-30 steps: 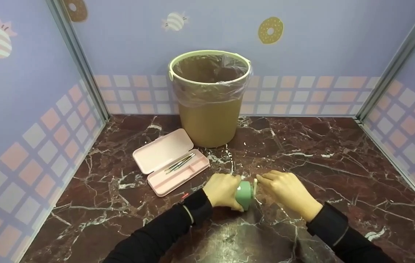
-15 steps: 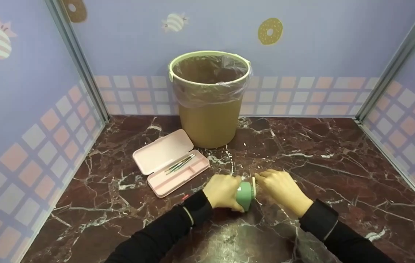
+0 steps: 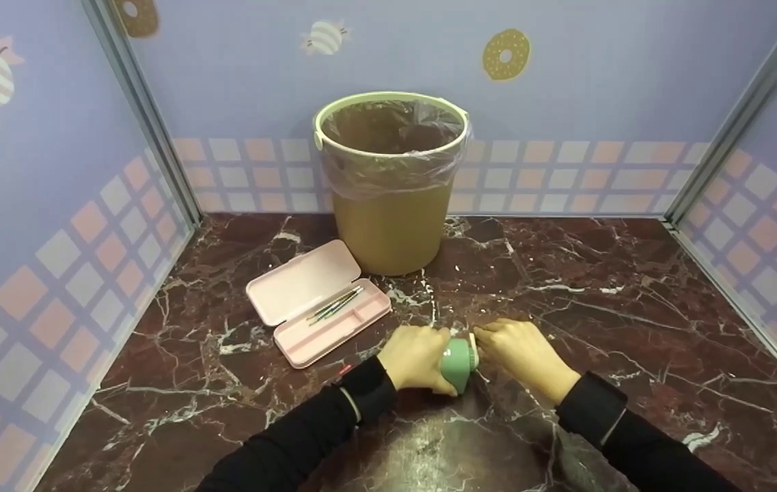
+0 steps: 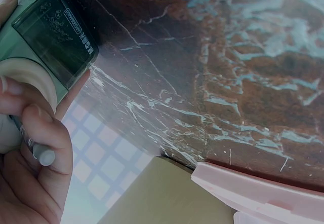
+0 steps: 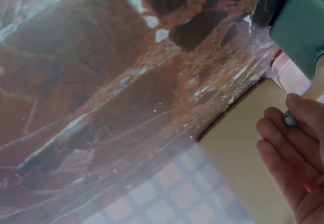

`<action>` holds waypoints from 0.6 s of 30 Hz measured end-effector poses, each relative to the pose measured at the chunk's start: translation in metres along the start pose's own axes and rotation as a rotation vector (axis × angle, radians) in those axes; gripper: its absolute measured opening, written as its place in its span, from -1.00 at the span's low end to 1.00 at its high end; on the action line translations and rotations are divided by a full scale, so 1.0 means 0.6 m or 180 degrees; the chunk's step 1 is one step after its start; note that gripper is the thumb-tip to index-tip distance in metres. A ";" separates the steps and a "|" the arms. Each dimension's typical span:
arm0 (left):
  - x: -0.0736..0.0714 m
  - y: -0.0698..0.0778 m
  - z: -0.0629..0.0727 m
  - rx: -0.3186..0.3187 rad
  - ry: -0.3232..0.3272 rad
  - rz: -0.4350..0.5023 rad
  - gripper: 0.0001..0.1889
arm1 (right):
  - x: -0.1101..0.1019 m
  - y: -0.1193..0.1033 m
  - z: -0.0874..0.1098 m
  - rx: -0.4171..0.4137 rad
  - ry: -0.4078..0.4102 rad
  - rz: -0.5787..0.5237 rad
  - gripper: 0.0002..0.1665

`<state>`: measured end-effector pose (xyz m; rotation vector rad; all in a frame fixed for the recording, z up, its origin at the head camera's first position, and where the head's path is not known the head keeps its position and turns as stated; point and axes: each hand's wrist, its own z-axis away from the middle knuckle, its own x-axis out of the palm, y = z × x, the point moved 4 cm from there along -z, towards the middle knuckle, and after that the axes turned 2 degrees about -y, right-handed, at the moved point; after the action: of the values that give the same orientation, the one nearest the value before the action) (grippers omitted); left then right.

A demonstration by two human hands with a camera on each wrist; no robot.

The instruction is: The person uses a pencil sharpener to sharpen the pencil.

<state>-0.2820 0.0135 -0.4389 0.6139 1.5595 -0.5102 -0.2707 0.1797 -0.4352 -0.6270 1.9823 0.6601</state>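
Left hand grips green sharpener plus rod, perhaps pencil; should steady both while right hand pinches crank. Pink case lies lid-back, leaving pencils reachable.

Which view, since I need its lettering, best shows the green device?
Left wrist: the green device shows a lettered dark panel there. Head shows it small, left hand covering part; right wrist crops it, no lettering visible.

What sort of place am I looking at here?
Probably a small booth set up for tabletop work, not an ordinary room: candy-and-doughnut-printed panels meet at metal corner posts, closing in a dark marbled tabletop.
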 end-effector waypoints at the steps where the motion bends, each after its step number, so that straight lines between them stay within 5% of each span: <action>1: 0.000 0.000 0.000 -0.0003 -0.0003 0.0000 -0.27 | 0.003 0.000 0.001 0.0008 -0.0028 -0.0018 -0.77; 18: 0.000 -0.002 0.007 -0.0075 0.0148 -0.0024 -0.27 | 0.025 -0.014 0.018 -0.0092 -0.0127 -0.0111 -0.81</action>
<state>-0.2799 0.0099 -0.4392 0.6059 1.6102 -0.4856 -0.2649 0.1783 -0.4545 -0.6596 1.9239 0.6758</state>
